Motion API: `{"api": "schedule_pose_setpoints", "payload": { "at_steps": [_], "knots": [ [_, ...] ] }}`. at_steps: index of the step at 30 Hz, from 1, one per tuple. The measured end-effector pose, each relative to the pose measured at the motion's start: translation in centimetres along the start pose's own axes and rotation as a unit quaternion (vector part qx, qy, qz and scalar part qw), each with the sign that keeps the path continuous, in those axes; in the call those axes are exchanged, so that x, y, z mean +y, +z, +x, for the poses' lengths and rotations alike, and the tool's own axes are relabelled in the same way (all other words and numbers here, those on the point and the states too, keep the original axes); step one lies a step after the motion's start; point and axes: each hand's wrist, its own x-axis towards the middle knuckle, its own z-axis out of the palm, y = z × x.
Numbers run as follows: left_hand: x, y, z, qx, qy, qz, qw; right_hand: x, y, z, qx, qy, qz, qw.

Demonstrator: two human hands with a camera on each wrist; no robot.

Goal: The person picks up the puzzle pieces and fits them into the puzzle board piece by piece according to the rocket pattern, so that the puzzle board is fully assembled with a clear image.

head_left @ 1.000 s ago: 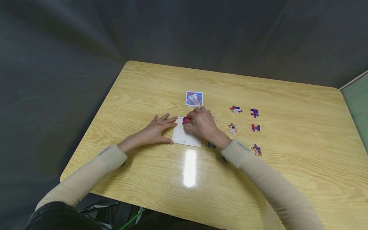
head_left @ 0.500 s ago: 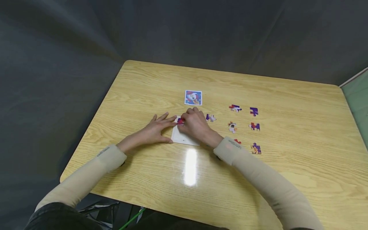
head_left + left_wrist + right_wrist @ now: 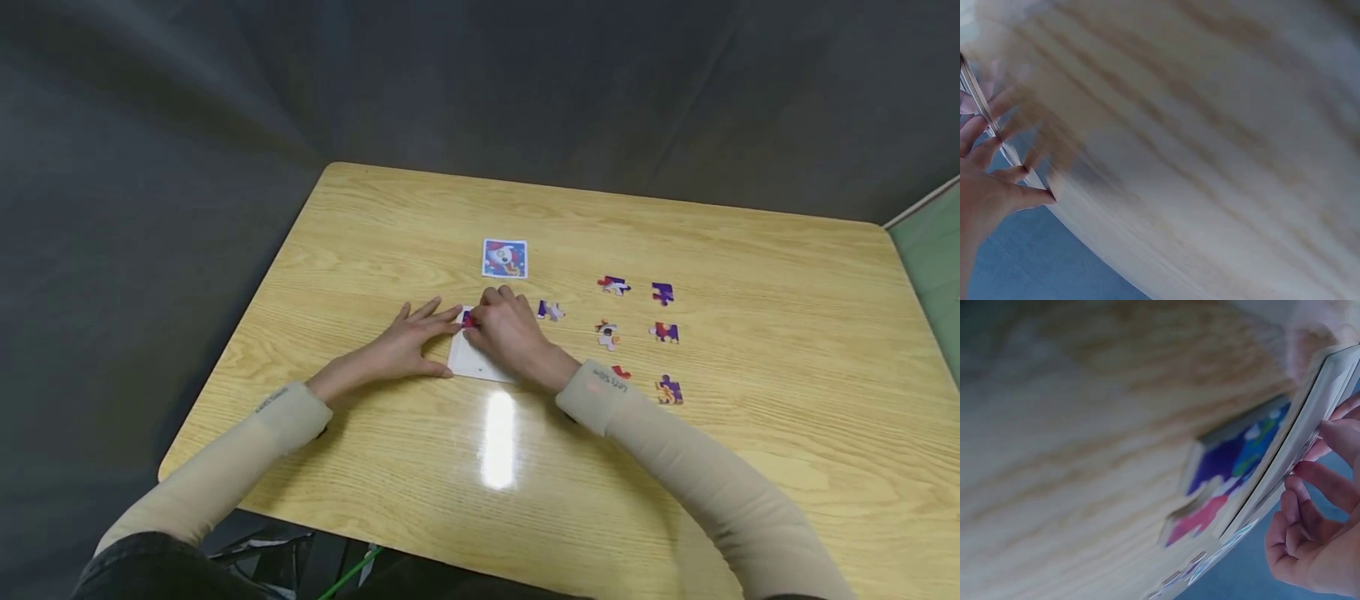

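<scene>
A white square puzzle tray lies flat on the table before me. My left hand rests at its left side, fingers spread and fairly straight, thumb and fingertips along the edge; the left wrist view shows the same hand beside the tray rim. Over the tray's far left part, my right hand pinches a purple and red jigsaw piece near the corner, and its fingers cover most of that piece. In the right wrist view the fingers of my right hand bend down over the tray.
Beyond the tray lies a square picture card with a rocket. To the right are several loose jigsaw pieces, among them a purple-white one and a red-purple one. My right forearm partly covers a red piece.
My right hand has moved left across the tray with the jigsaw piece, to the far left corner, uncovering the purple-white piece. The left hand has stayed at the tray edge.
</scene>
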Motion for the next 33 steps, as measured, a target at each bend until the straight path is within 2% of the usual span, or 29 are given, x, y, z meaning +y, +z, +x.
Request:
{"api": "schedule_pose_setpoints", "payload": {
  "at_steps": [11, 17, 21, 27, 33],
  "knots": [
    [0.2, -0.2, 0.0, -0.008, -0.008, -0.001, 0.9999, -0.1, -0.2, -0.2, 0.004, -0.020, -0.010, 1.000],
    [0.2, -0.1, 0.0, -0.006, -0.008, 0.001, 0.9999, 0.7, -1.5, -0.8, 0.018, -0.010, -0.030, 0.999],
    [0.2, -0.2, -0.1, -0.005, -0.009, 0.000, 1.0000, 2.9, -2.7, -1.5, 0.043, 0.018, -0.034, 0.998],
    [0.2, -0.2, -0.2, -0.006, -0.003, 0.000, 1.0000, 7.5, -4.0, -3.6, 0.082, 0.055, -0.025, 0.995],
    [0.3, -0.3, -0.1, -0.007, -0.001, -0.004, 1.0000, 11.3, -5.1, -5.8, 0.065, 0.108, -0.022, 0.992]
  ]
}}
